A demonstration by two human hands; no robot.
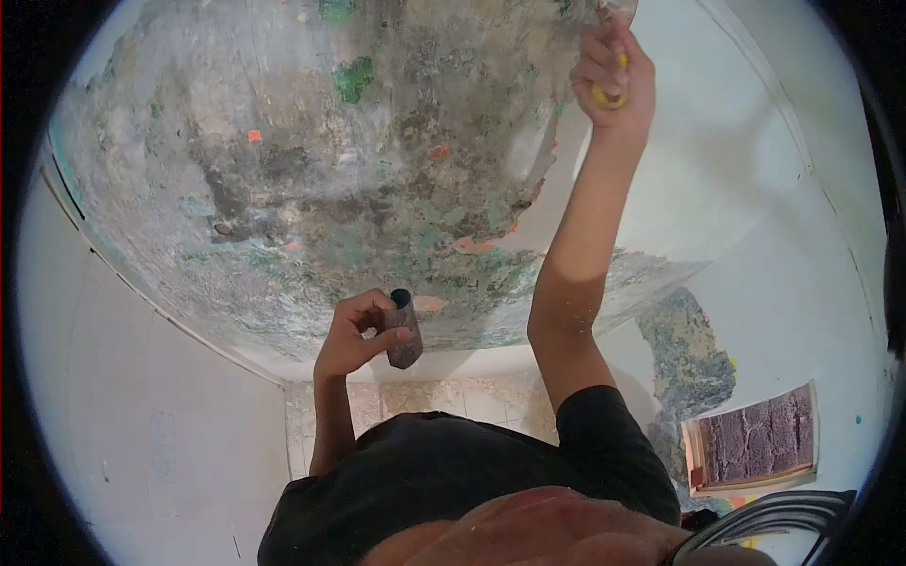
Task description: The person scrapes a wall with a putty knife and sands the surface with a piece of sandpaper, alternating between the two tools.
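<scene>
Where the right hand sits: the right hand (615, 80) is raised high against the wall, its grip wrapped fully around a yellow-handled tool (605, 94). The working end is cut off by the frame edge, so I can't tell its shape.
Why so high: the fist rests right on the border where the scraped patch (311, 170) meets the white paint (727, 160), arm stretched almost straight to get there.
Left hand: the left hand (357, 332) is lower and nearer the chest, fingers curled around a dark stubby cylinder (405, 332). It's held upright and clear of the wall, looking parked rather than in use.
Wall: mottled grey, green and orange, bare across most of the view.
Around: a brick-filled opening (755, 439) is low on the right and a tiled floor (453, 401) lies beneath.
In the way: the black shirt (453, 472) fills the bottom of the view. Nothing sits between the tool and the wall.
</scene>
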